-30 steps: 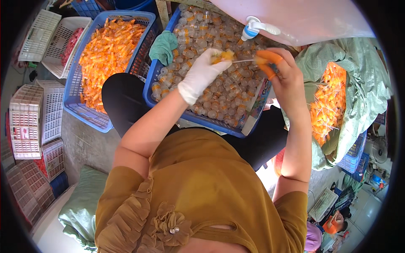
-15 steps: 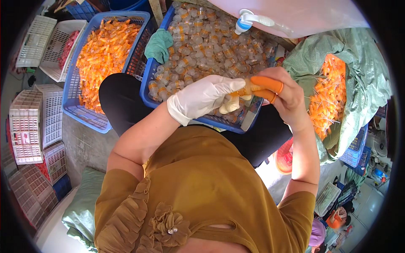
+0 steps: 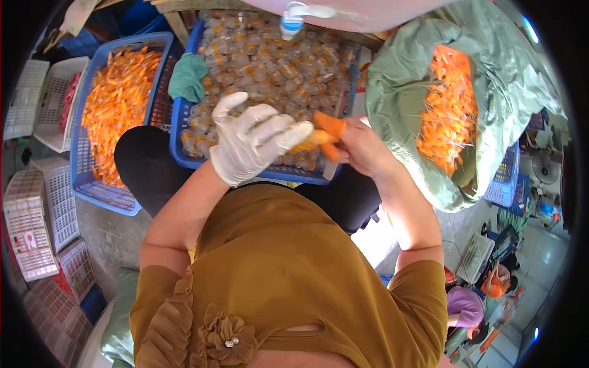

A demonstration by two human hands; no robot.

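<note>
My left hand (image 3: 254, 141), in a white glove, has its fingers spread apart above the near side of a blue basket (image 3: 176, 132). Its thumb side lies close to a small orange-and-clear bottle (image 3: 305, 143), and whether they touch is unclear. My right hand (image 3: 359, 147) wears orange finger cots on its thumb and a finger. It pinches the bottle, which is partly hidden and blurred. Under my hands the basket is heaped with small clear bottles (image 3: 264, 67) banded in orange.
At left stands a blue basket (image 3: 78, 165) of orange-filled pieces. A green sack (image 3: 392, 92) at right holds orange parts with thin white stems (image 3: 448, 110). A green cloth (image 3: 188, 78) drapes the middle basket's rim. Above is a white-and-blue tap (image 3: 293, 23). White crates (image 3: 27, 227) stack far left.
My left hand has come off the bottle and spread its fingers. My right hand has moved left and lower with the bottle. The whole view has shifted.
</note>
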